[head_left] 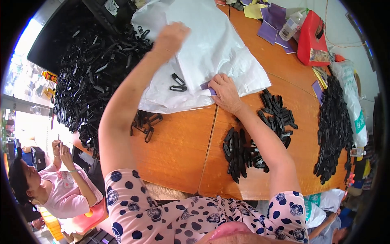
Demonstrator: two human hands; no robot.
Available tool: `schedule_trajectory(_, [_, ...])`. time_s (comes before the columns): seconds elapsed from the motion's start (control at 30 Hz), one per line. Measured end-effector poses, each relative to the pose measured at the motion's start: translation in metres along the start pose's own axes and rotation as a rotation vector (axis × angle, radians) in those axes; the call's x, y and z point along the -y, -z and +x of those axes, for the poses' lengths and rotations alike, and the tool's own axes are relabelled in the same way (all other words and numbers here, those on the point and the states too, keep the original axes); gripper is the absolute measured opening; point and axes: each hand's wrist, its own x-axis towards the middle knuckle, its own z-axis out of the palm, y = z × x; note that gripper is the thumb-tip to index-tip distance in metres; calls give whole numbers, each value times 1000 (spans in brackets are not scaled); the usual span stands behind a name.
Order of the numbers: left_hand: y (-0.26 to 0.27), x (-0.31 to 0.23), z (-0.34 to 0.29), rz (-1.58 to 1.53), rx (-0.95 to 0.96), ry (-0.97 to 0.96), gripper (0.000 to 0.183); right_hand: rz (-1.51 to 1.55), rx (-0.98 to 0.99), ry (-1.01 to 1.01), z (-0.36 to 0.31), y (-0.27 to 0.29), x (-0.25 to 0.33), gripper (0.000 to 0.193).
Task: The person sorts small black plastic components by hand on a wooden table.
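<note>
A large white plastic sack (211, 44) lies flat over the far middle of the wooden table. My left hand (172, 37) is above the sack's upper part, smeared by motion, so its fingers do not show clearly. My right hand (224, 92) rests at the sack's near edge. Its bent fingers press on a purple paper slip (206, 85) against the white plastic. Two black plastic clip-like pieces (178, 88) lie loose on the sack between my arms.
A big heap of black plastic pieces (91, 73) fills the left side. Smaller piles (235, 152) lie by my right forearm, another heap (335, 126) far right. A red bag (312, 38), clear bottle (291, 26) and purple cards (271, 24) stand behind. Another person (61, 183) sits at left.
</note>
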Motion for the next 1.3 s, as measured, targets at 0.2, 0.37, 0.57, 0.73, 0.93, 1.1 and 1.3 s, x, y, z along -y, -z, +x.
schedule_trajectory(0.2, [3, 123, -6, 288, 52, 620, 33, -24, 45, -33, 1, 5, 0, 27])
schedule_trajectory(0.37, [-60, 151, 64, -221, 23, 1023, 46, 27, 30, -15, 5, 2, 2, 28])
schedule_trajectory(0.57, [-96, 148, 88, -94, 300, 1220, 58, 89, 54, -42, 12, 5, 10, 28])
schedule_trajectory(0.73, [-92, 142, 70, -148, 640, 945, 81, 92, 63, -61, 5, 6, 3, 25])
schedule_trajectory(0.93, [-120, 143, 49, -56, 171, 979, 89, 92, 38, -71, 0, 4, -4, 21])
schedule_trajectory(1.1, [-134, 214, 33, -346, 96, 1041, 89, 114, 80, -49, 9, 2, 6, 41])
schedule_trajectory(1.3, [-150, 196, 60, -83, 531, 933, 58, 76, 105, -81, 6, 4, -3, 38])
